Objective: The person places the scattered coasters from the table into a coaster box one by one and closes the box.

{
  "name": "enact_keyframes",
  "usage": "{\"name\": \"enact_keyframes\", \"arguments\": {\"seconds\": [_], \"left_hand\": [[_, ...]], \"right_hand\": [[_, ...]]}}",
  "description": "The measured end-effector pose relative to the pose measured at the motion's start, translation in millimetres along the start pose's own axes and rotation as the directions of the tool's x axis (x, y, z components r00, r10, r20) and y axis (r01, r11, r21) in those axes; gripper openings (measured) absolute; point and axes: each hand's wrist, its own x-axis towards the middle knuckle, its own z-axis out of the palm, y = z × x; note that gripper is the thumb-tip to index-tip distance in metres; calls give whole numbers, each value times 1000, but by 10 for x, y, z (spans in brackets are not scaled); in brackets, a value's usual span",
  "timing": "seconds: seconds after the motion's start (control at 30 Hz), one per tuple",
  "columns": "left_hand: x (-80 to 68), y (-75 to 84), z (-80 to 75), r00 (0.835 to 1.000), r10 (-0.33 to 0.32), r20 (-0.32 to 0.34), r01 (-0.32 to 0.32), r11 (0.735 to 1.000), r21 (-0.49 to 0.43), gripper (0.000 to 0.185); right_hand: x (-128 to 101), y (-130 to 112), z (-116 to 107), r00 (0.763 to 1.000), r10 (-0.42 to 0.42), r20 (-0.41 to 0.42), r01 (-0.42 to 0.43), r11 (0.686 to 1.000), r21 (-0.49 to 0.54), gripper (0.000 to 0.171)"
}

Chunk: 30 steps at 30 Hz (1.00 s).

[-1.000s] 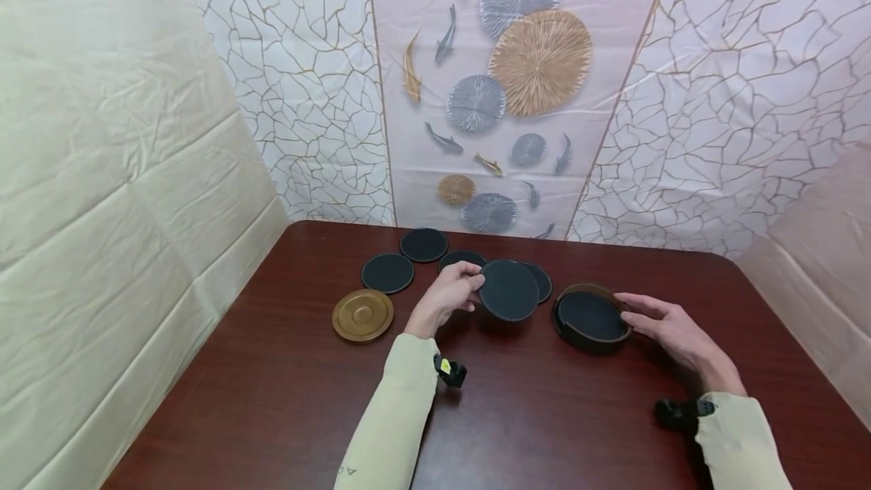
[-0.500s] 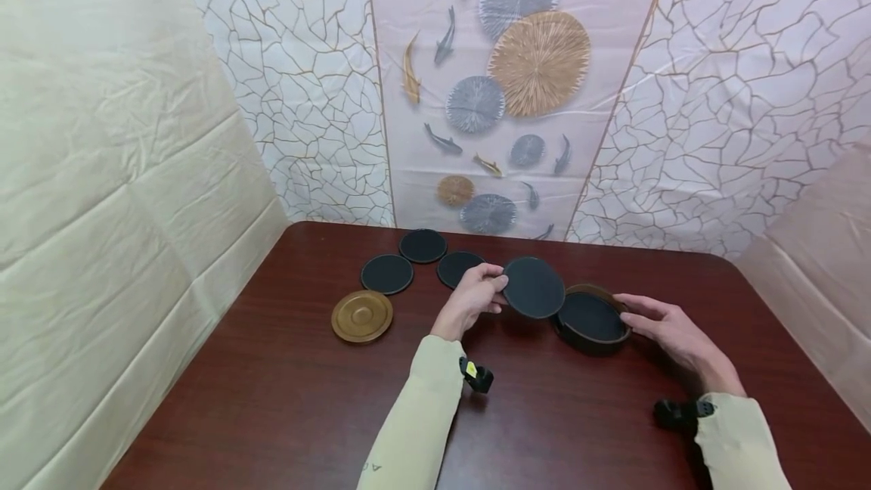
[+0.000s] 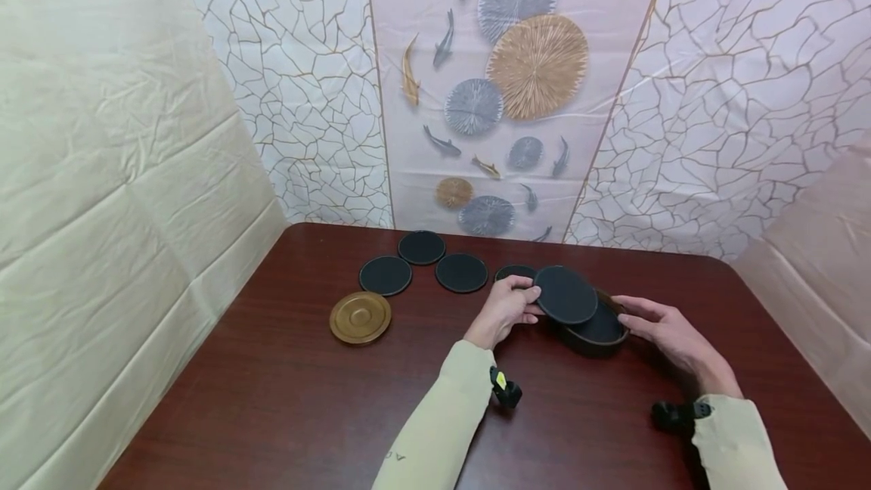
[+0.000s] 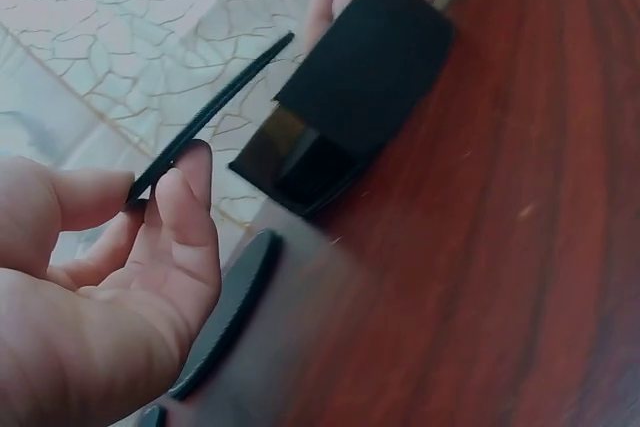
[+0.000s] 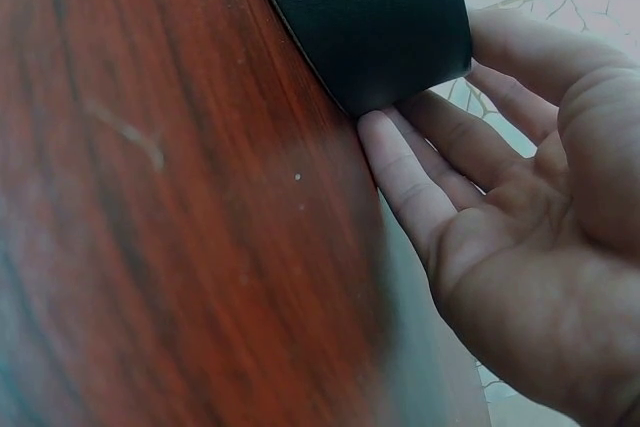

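The black coaster (image 3: 565, 294) is held flat in the air, just over the near-left rim of the dark round holder (image 3: 599, 330), which stands on the dark red table (image 3: 286, 392). The left hand (image 3: 506, 309) pinches the coaster's left edge between thumb and curled fingers; in the left wrist view the coaster (image 4: 215, 112) shows edge-on, thin and tilted, gripped between the thumb and the fingertips (image 4: 190, 172), with the holder (image 4: 350, 87) beyond it. The right hand (image 3: 663, 327) rests against the holder's right side, its fingers nearly straight and slightly spread. The right wrist view shows those fingertips (image 5: 385, 152) touching the holder's wall (image 5: 370, 17) low down, where it meets the tabletop.

Another black coaster (image 3: 515, 273) lies on the table just behind the left hand, partly hidden by the held one; the left wrist view shows it edge-on (image 4: 230, 312) below the fingers. Further left, three more black coasters lie flat and apart from one another: one (image 3: 461, 272) nearest the hand, one (image 3: 421, 246) behind it toward the wall, and one (image 3: 385, 275) to the left. A round brown wooden lid (image 3: 361, 317) lies near the left-most coaster, toward the table's near-left side. Both forearms wear pale sleeves (image 3: 442, 422), each with a small black device (image 3: 506, 389) at the wrist.
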Motion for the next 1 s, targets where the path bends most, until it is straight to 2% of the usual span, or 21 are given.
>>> {"name": "enact_keyframes", "arguments": {"seconds": [0.33, 0.53, 0.87, 1.0], "left_hand": [[1, -116, 197, 999, -22, -29, 21, 999, -40, 19], [4, -164, 312, 995, -49, -82, 44, 997, -63, 19], [-37, -211, 379, 990, -40, -139, 40, 999, -6, 16], [-71, -171, 374, 988, 2, -157, 15, 994, 105, 14]], "right_hand": [[11, 17, -1, 1000, 4, -12, -4, 1000, -12, 66], [17, 37, 2, 1000, 4, -3, -4, 1000, 5, 66], [28, 16, -2, 1000, 4, -1, -4, 1000, 24, 68], [32, 7, 8, 1000, 6, 1, -6, 1000, 18, 68]]}}
